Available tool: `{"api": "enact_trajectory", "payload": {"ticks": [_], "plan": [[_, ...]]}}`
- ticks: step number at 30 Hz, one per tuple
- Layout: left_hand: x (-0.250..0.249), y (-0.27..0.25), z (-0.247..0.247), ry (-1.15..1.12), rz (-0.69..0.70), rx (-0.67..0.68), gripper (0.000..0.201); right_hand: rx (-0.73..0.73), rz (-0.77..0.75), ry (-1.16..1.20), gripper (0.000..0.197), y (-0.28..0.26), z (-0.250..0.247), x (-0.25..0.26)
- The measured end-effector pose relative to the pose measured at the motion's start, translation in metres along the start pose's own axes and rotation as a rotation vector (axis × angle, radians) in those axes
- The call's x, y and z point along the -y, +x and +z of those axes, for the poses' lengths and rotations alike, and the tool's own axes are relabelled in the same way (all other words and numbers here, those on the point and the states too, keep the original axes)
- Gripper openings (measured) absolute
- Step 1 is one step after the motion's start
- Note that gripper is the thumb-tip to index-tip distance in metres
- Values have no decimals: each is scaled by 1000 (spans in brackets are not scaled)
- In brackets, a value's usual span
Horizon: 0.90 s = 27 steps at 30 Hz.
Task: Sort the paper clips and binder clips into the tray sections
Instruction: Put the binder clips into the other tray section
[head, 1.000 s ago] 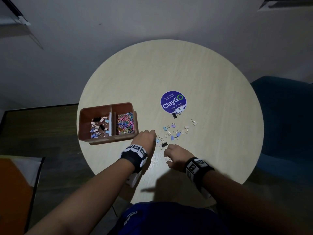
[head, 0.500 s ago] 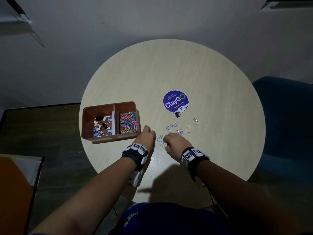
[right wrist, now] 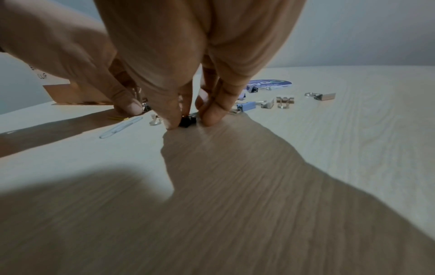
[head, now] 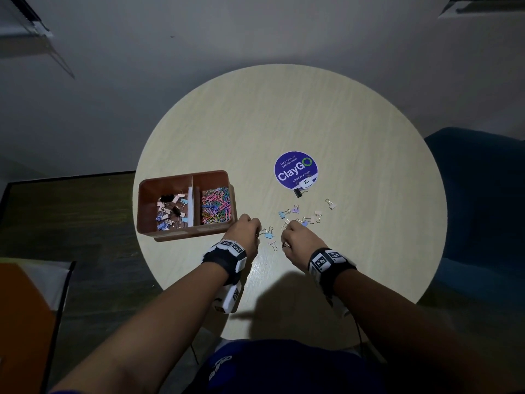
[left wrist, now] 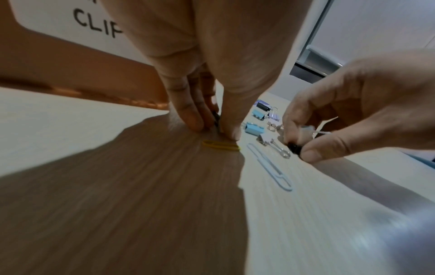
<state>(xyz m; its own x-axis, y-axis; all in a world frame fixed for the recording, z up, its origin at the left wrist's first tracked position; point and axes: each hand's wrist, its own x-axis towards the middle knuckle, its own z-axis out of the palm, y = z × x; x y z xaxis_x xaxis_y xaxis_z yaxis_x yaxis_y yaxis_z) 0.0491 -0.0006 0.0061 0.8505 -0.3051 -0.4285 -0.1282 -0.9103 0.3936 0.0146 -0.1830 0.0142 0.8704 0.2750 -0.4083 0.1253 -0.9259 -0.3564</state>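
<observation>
The brown two-section tray (head: 147, 194) sits at the table's left, with binder clips in its left section and coloured paper clips in its right. Several loose binder clips (head: 295, 216) lie scattered right of it. My left hand (head: 257, 231) is fingertips-down on the table by the tray corner, pinching a small dark clip (left wrist: 215, 119). My right hand (head: 285, 228) is close beside it, thumb and fingers pinching a black binder clip (right wrist: 187, 121) on the tabletop. A yellow paper clip (left wrist: 221, 146) and a pale paper clip (left wrist: 270, 167) lie flat between the hands.
A round purple ClayGO sticker (head: 295, 170) is stuck on the table beyond the clips, a black binder clip (head: 298, 192) at its edge. A blue chair (head: 480, 194) stands right of the round table (head: 284, 109). The table edge is near my body.
My right hand moved forward and left onto the cluster and closed on the black binder clip. My left hand shifted slightly forward beside the tray.
</observation>
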Motion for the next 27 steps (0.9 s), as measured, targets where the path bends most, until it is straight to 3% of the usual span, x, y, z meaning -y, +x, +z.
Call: {"api": "enact_trajectory", "payload": {"ticks": [9,18,23,27], "plan": [[-9,-1,0,6,3,-4,22,11,66,-20,23,-1,-6,1],[-16,-7,-12,-66,2,-28,29,-176,289,174,21,-3,-25,6],[-13,-23,-45,-207,65,-205,19,-355,249,325,20,10,-51,33],[17,-41,-99,-267,7,-402,23,-436,131,398,21,34,-69,79]]}}
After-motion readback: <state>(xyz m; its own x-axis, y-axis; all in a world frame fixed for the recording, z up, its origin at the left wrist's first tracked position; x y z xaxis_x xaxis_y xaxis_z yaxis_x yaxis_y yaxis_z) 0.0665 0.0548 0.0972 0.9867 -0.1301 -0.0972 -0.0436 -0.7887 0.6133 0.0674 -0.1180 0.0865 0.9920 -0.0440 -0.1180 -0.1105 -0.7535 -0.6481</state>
